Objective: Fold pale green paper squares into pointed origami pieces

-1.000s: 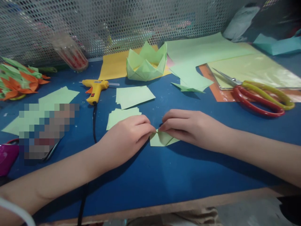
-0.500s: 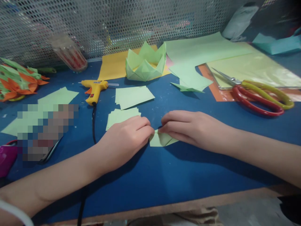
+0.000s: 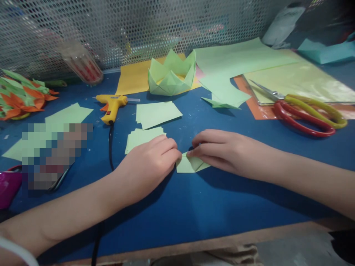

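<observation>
A small piece of light green paper (image 3: 186, 166), partly folded, lies on the blue tabletop between my hands. My left hand (image 3: 155, 162) pinches its left side with the fingertips. On the other side, my right hand (image 3: 222, 149) grips the folded part, its fingers covering the right end. Just beyond my left hand is a stack of green paper pieces (image 3: 142, 136), and a second stack (image 3: 158, 113) lies behind it. A folded green paper crown shape (image 3: 172, 79) stands farther back on a yellow sheet (image 3: 131, 77).
A yellow glue gun (image 3: 112, 105) with a black cord lies left of the stacks. Scissors (image 3: 302, 111) rest at right on orange and wrapped paper. At left are orange-green folded paper (image 3: 24, 96) and a blurred-out object (image 3: 55, 159). A mesh panel (image 3: 138, 29) closes the back.
My right hand has shifted very slightly to the right along the folded paper. My left hand keeps its pinch, and everything else stays in place.
</observation>
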The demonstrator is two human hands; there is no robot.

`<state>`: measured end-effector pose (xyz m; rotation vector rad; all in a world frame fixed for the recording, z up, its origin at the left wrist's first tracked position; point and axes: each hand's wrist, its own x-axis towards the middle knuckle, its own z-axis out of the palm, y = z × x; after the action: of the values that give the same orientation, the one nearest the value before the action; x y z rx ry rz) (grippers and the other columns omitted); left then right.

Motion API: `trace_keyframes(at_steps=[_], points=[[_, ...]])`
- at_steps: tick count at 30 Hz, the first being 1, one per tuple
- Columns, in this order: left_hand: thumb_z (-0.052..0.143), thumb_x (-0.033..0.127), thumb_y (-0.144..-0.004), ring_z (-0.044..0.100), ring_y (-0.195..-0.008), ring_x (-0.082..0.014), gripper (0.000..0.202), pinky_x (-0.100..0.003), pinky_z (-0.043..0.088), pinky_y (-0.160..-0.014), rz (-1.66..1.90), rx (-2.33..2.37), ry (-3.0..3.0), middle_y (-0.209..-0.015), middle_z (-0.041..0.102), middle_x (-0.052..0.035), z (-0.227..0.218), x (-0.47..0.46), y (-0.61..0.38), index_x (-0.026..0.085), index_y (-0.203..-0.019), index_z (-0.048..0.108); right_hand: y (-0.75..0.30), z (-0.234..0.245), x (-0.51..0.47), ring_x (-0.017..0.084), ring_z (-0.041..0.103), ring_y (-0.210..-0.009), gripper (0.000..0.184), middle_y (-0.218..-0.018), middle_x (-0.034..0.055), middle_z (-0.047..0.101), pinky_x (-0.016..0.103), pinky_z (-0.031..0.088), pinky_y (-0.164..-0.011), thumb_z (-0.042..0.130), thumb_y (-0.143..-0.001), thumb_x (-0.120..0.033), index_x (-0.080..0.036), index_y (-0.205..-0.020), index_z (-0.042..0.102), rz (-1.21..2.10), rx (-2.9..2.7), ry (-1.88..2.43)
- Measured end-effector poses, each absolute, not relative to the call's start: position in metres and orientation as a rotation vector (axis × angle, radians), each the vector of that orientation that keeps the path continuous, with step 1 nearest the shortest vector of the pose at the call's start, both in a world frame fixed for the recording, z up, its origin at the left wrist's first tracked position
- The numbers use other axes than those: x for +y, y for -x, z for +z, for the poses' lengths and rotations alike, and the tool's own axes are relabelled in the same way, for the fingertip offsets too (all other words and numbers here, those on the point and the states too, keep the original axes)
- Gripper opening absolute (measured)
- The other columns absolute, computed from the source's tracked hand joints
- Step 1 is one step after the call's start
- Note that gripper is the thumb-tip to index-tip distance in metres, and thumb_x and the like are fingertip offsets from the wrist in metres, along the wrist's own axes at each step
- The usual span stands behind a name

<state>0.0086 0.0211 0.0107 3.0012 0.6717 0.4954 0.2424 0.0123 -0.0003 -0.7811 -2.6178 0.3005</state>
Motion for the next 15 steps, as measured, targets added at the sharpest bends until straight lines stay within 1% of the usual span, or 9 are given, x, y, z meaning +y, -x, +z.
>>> trace_keyframes(at_steps=[3,6,10,15], points=[[0.046,0.008,-0.094,0.055,-0.076,-0.0197,0.022,-0.03,0.045,-0.068,0.539,0.652,-3.024,-0.085,0.065,-0.0082,0.0095,0.0198,-0.0084,0.008,-0.086,0.067,-0.2425,0.0001,0.0123,0.018,0.062,-0.088,0.029,-0.099,0.012,0.063,0.028,0.052,-0.074,0.039,-0.099,-0.021,-0.012,-0.098,0.067,0.317,-2.611,0.782],[0.045,0.009,-0.095,0.055,-0.076,-0.0195,0.023,-0.029,0.045,-0.069,0.588,0.636,-3.03,-0.086,0.065,-0.0086,0.0079,0.0178,-0.0072,0.008,-0.089,0.067,-0.2428,-0.0002,0.012,0.018,0.062,-0.087,0.029,-0.098,0.012,0.063,0.027,0.052,-0.073,0.039,-0.098,-0.019,-0.011,-0.097,0.067,0.323,-2.603,0.779],[0.044,0.007,-0.095,0.054,-0.075,-0.0199,0.024,-0.03,0.046,-0.067,0.546,0.629,-3.052,-0.086,0.065,-0.0093,0.0083,0.0163,-0.0066,0.007,-0.093,0.068,-0.2437,-0.0028,0.0121,0.016,0.062,-0.086,0.027,-0.098,0.0108,0.063,0.025,0.052,-0.073,0.04,-0.098,-0.019,-0.013,-0.097,0.066,0.351,-2.547,0.777],[0.042,0.005,-0.094,0.054,-0.075,-0.0207,0.026,-0.031,0.046,-0.063,0.509,0.627,-3.045,-0.085,0.064,-0.0097,0.0112,0.0168,-0.0087,0.006,-0.091,0.068,-0.2436,-0.0025,0.0122,0.014,0.062,-0.084,0.022,-0.096,0.0096,0.063,0.024,0.051,-0.072,0.045,-0.096,-0.015,-0.014,-0.096,0.067,0.401,-2.512,0.783]])
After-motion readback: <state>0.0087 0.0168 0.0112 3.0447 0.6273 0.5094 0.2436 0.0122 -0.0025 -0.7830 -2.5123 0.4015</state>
